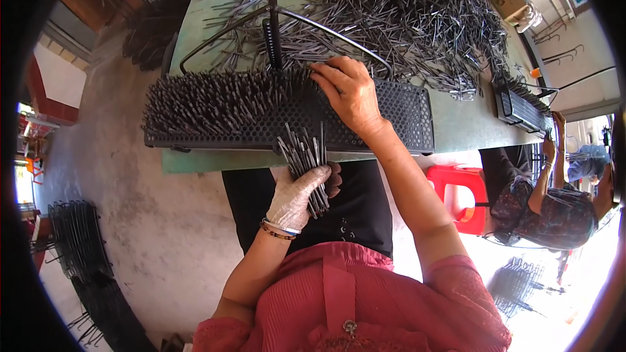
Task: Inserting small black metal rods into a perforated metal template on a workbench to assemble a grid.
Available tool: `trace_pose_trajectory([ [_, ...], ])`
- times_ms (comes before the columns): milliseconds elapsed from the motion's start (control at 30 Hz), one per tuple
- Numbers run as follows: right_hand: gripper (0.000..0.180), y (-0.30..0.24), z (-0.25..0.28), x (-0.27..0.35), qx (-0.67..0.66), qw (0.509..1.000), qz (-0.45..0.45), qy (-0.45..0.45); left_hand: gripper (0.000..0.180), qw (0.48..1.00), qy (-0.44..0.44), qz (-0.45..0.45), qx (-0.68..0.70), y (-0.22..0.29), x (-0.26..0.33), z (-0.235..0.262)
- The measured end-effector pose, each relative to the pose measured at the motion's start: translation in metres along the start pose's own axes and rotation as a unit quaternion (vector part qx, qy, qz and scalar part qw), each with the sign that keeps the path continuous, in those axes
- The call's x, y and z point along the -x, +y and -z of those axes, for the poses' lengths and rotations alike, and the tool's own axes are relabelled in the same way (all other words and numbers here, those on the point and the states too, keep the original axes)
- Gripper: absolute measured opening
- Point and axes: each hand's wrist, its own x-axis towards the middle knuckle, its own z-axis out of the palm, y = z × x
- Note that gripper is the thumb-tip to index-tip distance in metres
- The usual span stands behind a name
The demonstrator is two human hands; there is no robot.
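Note:
My left hand, in a pale glove with dark fingertips, is closed around a bundle of thin dark rods in front of the rack's near edge. The rods point up and slightly apart. A black perforated rack lies across the table edge. Many rods stand upright in the holes of its left half, while the right half shows bare holes. My bare right hand is over the rack's far side, thumb and fingers pinched at the edge of the standing rods. What sits between those fingertips is hidden.
A large heap of loose rods covers the green table. A black metal frame rises behind the rack. A co-worker works at another rack on the right, near a red stool. Dark hooked racks are at left.

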Motion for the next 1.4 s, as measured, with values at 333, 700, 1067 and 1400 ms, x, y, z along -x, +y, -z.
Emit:
trace_pose_trajectory([
  [333, 0.018, -0.001, 0.001, 0.001, -0.013, 0.999, -0.045, -0.008, 0.024, 1.0, -0.01, 0.006, -0.013, -0.001, -0.003, 0.002],
  [700, 0.024, -0.029, 0.061, 0.023, -0.416, 0.756, -0.451, -0.229, 0.022, 1.0, -0.018, -0.015, -0.006, 0.002, -0.006, -0.014],
  [1067, 0.02, 0.015, 0.03, -0.006, -0.194, 0.936, -0.292, 0.019, 0.019, 0.999, -0.018, 0.038, -0.033, -0.006, -0.006, -0.006],
  [1400, 0.019, 0.02, 0.009, 0.002, -0.2, 0.957, -0.207, 0.027, 0.017, 0.997, -0.002, 0.083, 0.0, 0.002, -0.005, -0.011],
])
